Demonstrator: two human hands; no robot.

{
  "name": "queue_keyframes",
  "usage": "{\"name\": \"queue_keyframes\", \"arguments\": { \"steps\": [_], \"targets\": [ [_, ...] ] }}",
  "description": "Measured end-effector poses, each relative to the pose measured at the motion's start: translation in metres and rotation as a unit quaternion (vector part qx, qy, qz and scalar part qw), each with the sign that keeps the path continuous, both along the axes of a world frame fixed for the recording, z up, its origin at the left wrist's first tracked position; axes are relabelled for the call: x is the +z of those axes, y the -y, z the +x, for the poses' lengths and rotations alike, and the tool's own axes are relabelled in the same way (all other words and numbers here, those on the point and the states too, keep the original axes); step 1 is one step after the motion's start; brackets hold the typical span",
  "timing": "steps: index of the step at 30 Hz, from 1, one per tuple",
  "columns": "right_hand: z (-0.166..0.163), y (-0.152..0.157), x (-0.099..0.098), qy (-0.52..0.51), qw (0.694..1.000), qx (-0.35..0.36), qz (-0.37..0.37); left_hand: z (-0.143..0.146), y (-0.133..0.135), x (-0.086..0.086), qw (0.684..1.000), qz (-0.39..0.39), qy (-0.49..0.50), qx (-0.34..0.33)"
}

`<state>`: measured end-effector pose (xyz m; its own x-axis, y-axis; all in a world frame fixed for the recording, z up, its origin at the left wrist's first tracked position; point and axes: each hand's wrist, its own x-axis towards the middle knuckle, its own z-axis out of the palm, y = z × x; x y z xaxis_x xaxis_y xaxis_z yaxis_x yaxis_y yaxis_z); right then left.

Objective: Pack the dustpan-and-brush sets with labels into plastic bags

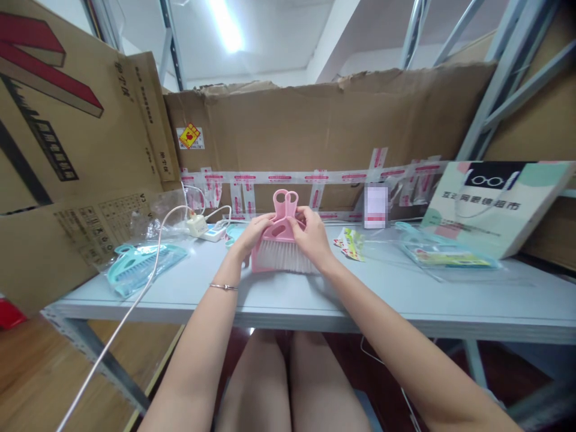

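A small pink hand brush [279, 230] with white bristles stands upright on the table, bristles down. It is nested against a pink dustpan [254, 262], whose edge shows at the left and below the bristles. Two looped handle ends stick up side by side above my hands. My left hand [257, 233] grips the set at its left side. On the right side, my right hand [314, 235] closes around it, thumb on the front of the brush. Some fingertips of both hands are hidden behind the set.
Bagged light-blue brush sets lie at the left [144, 264] and right [445, 249] of the table [382, 294]. A power strip [212, 232] with a white cable sits back left. Colourful cards [351, 244] lie right of my hands. A paper bag [490, 204] leans at the right; cardboard [315, 132] walls the back.
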<state>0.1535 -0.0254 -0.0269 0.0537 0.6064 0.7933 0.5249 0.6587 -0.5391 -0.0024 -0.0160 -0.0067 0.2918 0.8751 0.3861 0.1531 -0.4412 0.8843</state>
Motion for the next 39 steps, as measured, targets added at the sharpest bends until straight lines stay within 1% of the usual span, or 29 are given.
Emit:
{"name": "queue_keyframes", "arguments": {
  "steps": [3,5,9,12,14,15,17,19,20,22,26,34,39],
  "targets": [
    [-0.008,0.0,-0.001,0.024,0.997,-0.052,0.059,0.002,-0.002,-0.003,1.0,0.006,0.014,-0.027],
    [-0.011,-0.001,-0.002,0.036,0.994,-0.069,0.081,0.005,-0.003,-0.007,0.999,0.006,0.015,-0.043],
    [-0.011,-0.003,-0.006,0.036,0.99,-0.094,0.095,0.01,0.0,-0.011,0.998,0.024,-0.014,-0.056],
    [-0.005,-0.007,-0.01,0.027,0.988,-0.116,0.102,0.01,0.001,-0.011,0.997,0.025,-0.018,-0.066],
    [0.002,-0.011,-0.011,0.017,0.99,-0.11,0.085,0.008,0.0,-0.011,0.996,0.032,-0.027,-0.073],
    [0.006,-0.012,-0.011,0.009,0.994,-0.092,0.057,0.007,-0.001,-0.011,0.996,0.04,-0.033,-0.072],
    [0.014,-0.013,-0.01,-0.01,0.999,-0.024,-0.033,0.006,-0.003,-0.011,0.995,0.061,-0.046,-0.056],
    [0.019,-0.013,-0.009,-0.011,0.991,0.06,-0.122,0.005,-0.004,-0.011,0.995,0.078,-0.059,-0.035],
    [0.021,-0.013,-0.009,0.001,0.985,0.09,-0.146,0.005,-0.004,-0.01,0.994,0.082,-0.063,-0.028],
    [0.022,-0.012,-0.008,0.038,0.982,0.113,-0.146,0.006,-0.004,-0.01,0.994,0.086,-0.067,-0.02],
    [0.02,-0.01,-0.008,0.072,0.988,0.083,-0.107,0.007,-0.002,-0.009,0.993,0.096,-0.073,-0.008],
    [0.014,-0.004,-0.007,0.108,0.989,-0.011,-0.102,0.005,0.001,-0.006,0.989,0.122,-0.084,0.012],
    [0.012,-0.002,-0.008,0.114,0.989,-0.016,-0.094,0.006,0.002,-0.005,0.987,0.128,-0.092,0.022]
  ]
}}
